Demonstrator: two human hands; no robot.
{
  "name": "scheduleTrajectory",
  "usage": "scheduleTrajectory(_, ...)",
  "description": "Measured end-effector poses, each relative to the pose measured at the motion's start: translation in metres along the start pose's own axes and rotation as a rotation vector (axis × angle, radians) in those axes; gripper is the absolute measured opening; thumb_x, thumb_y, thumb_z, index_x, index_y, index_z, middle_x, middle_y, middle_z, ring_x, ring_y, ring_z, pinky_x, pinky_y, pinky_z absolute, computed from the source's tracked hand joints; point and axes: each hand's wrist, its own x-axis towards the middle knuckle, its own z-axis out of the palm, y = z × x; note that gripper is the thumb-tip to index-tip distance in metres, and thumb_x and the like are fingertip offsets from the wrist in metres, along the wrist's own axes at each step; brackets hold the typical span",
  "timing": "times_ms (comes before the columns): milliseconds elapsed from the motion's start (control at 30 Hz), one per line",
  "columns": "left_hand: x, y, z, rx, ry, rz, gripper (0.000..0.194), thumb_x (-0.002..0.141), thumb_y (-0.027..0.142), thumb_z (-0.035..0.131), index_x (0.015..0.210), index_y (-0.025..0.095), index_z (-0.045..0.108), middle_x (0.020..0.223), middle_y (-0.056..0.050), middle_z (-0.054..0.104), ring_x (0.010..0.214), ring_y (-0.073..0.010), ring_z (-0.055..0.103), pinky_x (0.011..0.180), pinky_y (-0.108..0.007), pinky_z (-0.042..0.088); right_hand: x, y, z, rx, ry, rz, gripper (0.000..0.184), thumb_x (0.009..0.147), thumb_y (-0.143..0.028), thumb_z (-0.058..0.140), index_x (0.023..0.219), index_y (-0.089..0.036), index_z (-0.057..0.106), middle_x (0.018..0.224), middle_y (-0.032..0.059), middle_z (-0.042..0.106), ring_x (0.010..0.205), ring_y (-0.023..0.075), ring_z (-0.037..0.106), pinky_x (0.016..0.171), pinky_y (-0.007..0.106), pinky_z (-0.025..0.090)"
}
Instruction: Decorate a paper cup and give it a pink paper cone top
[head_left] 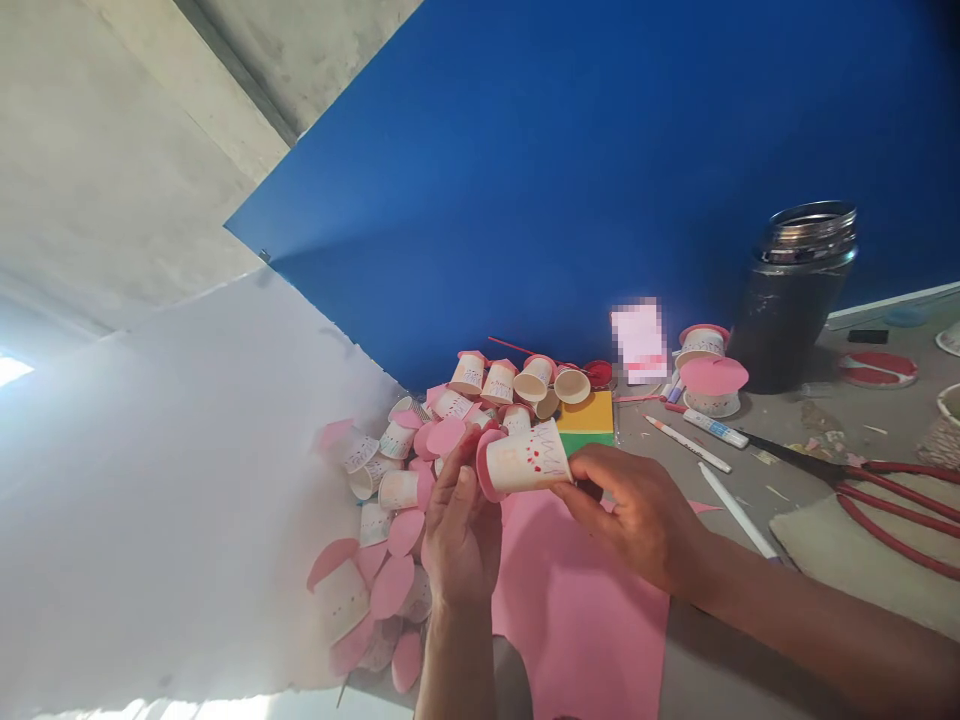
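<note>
A white paper cup (531, 460) lies on its side in the air, with red dots, a purple zigzag and a pink paper disc (489, 466) on its base end. My right hand (637, 510) pinches the cup at its open rim. At the other end, my left hand (461, 540) has its bent fingers against the pink disc; part of their contact is hidden. Below both hands is a large pink paper sheet (581, 600). A heap of similar decorated cups (401, 490) with pink discs spreads beside and behind my left hand.
Scissors with red handles (892, 490), a white marker (739, 512), more pens (688, 443) and paper scraps lie to the right. A dark open flask (795, 300) stands by the blue panel (562, 180). Two decorated cups (709, 372) are stacked beside it. A white panel (165, 500) borders the left.
</note>
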Motion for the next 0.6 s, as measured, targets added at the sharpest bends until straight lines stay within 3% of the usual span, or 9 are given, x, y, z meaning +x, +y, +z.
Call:
scheduleTrajectory(133, -0.003, -0.005, 0.000, -0.006, 0.002, 0.047, 0.036, 0.092, 0.037, 0.067, 0.125, 0.025, 0.073, 0.135, -0.012, 0.069, 0.135, -0.0341, 0.056, 0.109, -0.050, 0.048, -0.008, 0.003, 0.004, -0.240, 0.029, -0.278, 0.027, 0.101, -0.015, 0.051, 0.075, -0.020, 0.054, 0.068, 0.0005, 0.058, 0.061, 0.0138, 0.050, 0.058, 0.029, 0.035)
scheduleTrajectory(367, -0.007, -0.014, 0.004, 0.002, 0.023, 0.082, 0.035, 0.096, 0.041, 0.061, 0.124, 0.023, 0.074, 0.138, -0.012, 0.067, 0.135, -0.0312, 0.055, 0.113, -0.044, 0.045, -0.013, -0.001, 0.004, -0.350, -0.022, -0.358, 0.026, 0.099, -0.009, 0.050, 0.076, -0.019, 0.058, 0.075, 0.0039, 0.065, 0.066, 0.0155, 0.057, 0.061, 0.030, 0.038)
scheduleTrajectory(500, -0.004, -0.013, 0.001, 0.023, 0.075, 0.055, 0.034, 0.092, 0.041, 0.067, 0.120, 0.023, 0.075, 0.133, -0.012, 0.070, 0.133, -0.0306, 0.058, 0.112, -0.044, 0.046, -0.011, -0.001, 0.005, -0.256, -0.010, -0.274, 0.028, 0.099, -0.014, 0.050, 0.073, -0.019, 0.056, 0.070, 0.0025, 0.061, 0.062, 0.0143, 0.053, 0.058, 0.029, 0.035)
scheduleTrajectory(600, -0.001, -0.008, -0.004, 0.060, 0.054, 0.064, 0.033, 0.086, 0.036, 0.075, 0.116, 0.024, 0.077, 0.129, -0.011, 0.072, 0.131, -0.0315, 0.059, 0.112, -0.045, 0.046, -0.004, -0.002, 0.001, 0.029, -0.052, 0.060, 0.031, 0.099, -0.028, 0.055, 0.069, -0.020, 0.054, 0.063, -0.0007, 0.056, 0.056, 0.0124, 0.048, 0.054, 0.027, 0.033)
